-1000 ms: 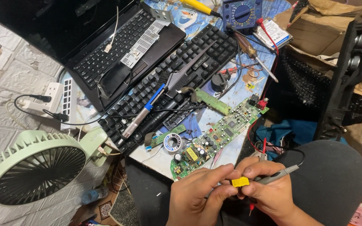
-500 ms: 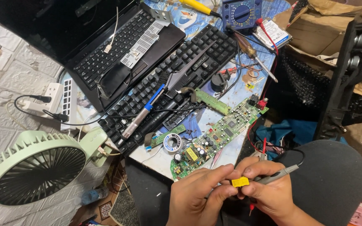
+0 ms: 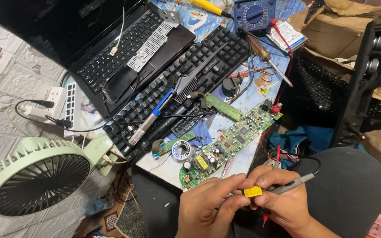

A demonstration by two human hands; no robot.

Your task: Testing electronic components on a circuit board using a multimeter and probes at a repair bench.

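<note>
I pinch small yellow block component in left hand | right hand grasps grey probe | keep tip steady on leads, elbows braced

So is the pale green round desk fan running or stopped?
Stopped, seemingly: the pale green round desk fan shows distinct, unblurred blades behind its grille.

Hands low centre: left hand and right hand meet, small block component pinched between them. Circuit board just beyond hands, on table edge. Solder spool left of board. Keyboard behind, soldering iron on it. Laptop further back-left. Fan far left. Multimeter at back.
</note>
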